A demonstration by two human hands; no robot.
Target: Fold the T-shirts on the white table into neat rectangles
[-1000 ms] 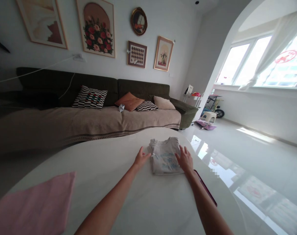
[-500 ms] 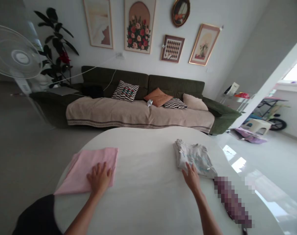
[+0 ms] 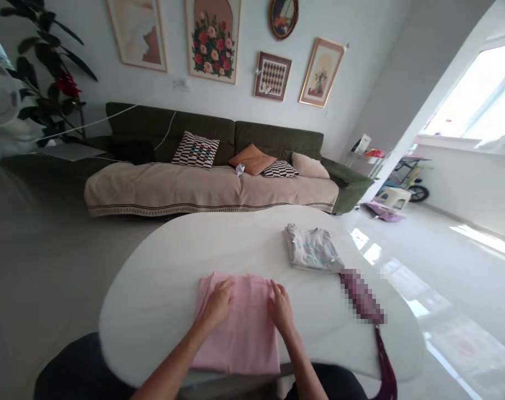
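A folded pink cloth (image 3: 241,339) lies flat on the white table, close in front of me. My left hand (image 3: 219,304) rests on its upper left part, fingers stretched over the fabric and the thumb hidden. At the cloth's upper right edge is my right hand (image 3: 280,308), its fingers slightly bent and apart, touching the border. I see no clear pinch in either hand. Farther off to the right sits a folded light grey garment (image 3: 314,249) with faint bluish print, apart from both hands.
The white table (image 3: 160,266) has a rounded edge. A pixelated purple item (image 3: 363,297) with a dark red tassel (image 3: 385,361) lies at its right side. Behind stands a green sofa (image 3: 277,139) with cushions and a beige cover. A fan (image 3: 0,94) is at far left.
The pink cloth has come from the table's left side to the middle in front of me. My right hand has left the grey garment and now touches the cloth. The view has turned right.
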